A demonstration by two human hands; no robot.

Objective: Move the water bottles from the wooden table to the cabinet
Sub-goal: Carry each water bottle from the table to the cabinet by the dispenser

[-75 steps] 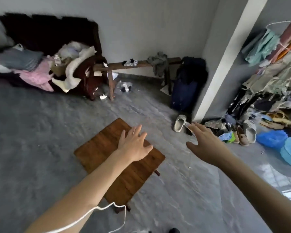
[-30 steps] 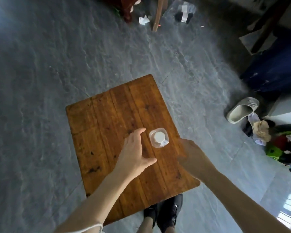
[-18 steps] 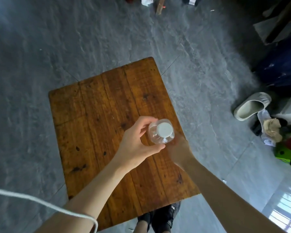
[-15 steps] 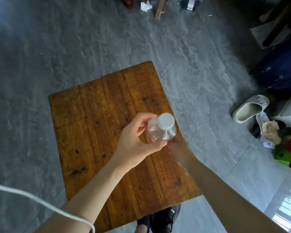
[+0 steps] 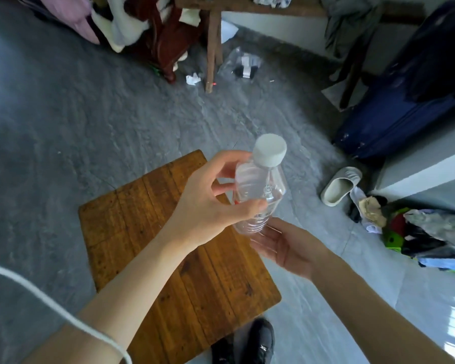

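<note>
One water bottle (image 5: 258, 190) with one white cap (image 5: 270, 150) is held clear above the wooden table (image 5: 168, 258), its cap tipped toward 1 o'clock. The left hand (image 5: 210, 200) grasps its body; the right hand (image 5: 286, 248) lies released, palm up, under its base. One pale slipper (image 5: 339, 189) lies at 3 o'clock.

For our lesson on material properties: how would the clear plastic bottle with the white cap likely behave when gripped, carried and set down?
The water bottle has thin, clear ribbed walls, so it would probably flex under a hard squeeze. It looks tall and narrow, so it may tip if set down carelessly. The left hand lifts it alone, the right hand open beneath, suggesting it is fairly light.
</note>
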